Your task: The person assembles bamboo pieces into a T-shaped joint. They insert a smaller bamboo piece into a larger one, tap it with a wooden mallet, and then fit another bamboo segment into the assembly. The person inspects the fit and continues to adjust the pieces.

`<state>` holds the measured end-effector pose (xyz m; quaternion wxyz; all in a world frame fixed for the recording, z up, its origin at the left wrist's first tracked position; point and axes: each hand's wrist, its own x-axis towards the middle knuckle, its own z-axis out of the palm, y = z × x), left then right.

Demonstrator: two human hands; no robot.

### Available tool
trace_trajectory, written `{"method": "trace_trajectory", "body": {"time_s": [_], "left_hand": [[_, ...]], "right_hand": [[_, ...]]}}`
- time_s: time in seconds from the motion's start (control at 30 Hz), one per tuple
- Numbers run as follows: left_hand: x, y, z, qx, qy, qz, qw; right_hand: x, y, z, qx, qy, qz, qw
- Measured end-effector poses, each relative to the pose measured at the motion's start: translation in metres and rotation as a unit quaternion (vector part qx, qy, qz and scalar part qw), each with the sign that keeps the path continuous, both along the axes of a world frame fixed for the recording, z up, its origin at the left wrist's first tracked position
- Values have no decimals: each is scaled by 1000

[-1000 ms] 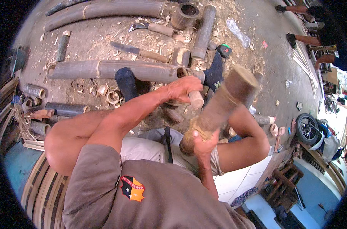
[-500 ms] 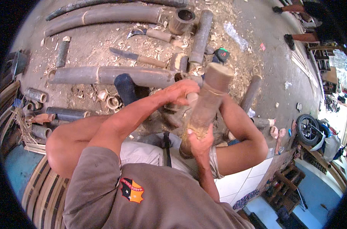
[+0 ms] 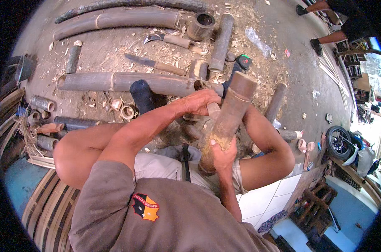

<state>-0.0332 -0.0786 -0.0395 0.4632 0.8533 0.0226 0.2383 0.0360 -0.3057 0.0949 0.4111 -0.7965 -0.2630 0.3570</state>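
Brown bamboo (image 3: 232,109) leans up from the lap (image 3: 159,166), the right hand (image 3: 224,158) wrapped round its lower part beside a frayed yellow patch (image 3: 224,141). The left hand (image 3: 204,101) is closed on a pale-ended handle (image 3: 213,111); whether that touches the bamboo cannot be told. Work looks partial: the patch seems roughened, while most of the dark surface appears untouched and left to do.

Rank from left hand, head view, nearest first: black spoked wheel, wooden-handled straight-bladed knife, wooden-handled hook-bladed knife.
1. Straight-bladed knife: ahead-left of left hand.
2. Hook-bladed knife: beyond it.
3. Black spoked wheel: far right.
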Motion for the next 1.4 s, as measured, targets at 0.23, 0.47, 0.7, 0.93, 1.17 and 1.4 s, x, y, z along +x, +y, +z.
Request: {"method": "trace_trajectory", "body": {"time_s": [0.23,0.47,0.7,0.93,1.17,1.4], "left_hand": [[-2,-32,9,21,-62,84,994],[-3,-29,-5,-27,-104,145,984],[-4,-26,-5,-32,-95,163,982],[4,-29,1,-68,-143,239,958],[-1,-24,-4,-83,-125,247,957],[4,-20,-8,-84,-147,263,950]], "right_hand": [[5,-11,18,26,9,-9,1000],[5,-3,25,15,34,2,999],[4,-2,23,15,21,9,1000],[2,2,19,75,-10,23,997],[3,7,4,42,-115,72,990],[5,23,10,-1,-107,50,993]]}}
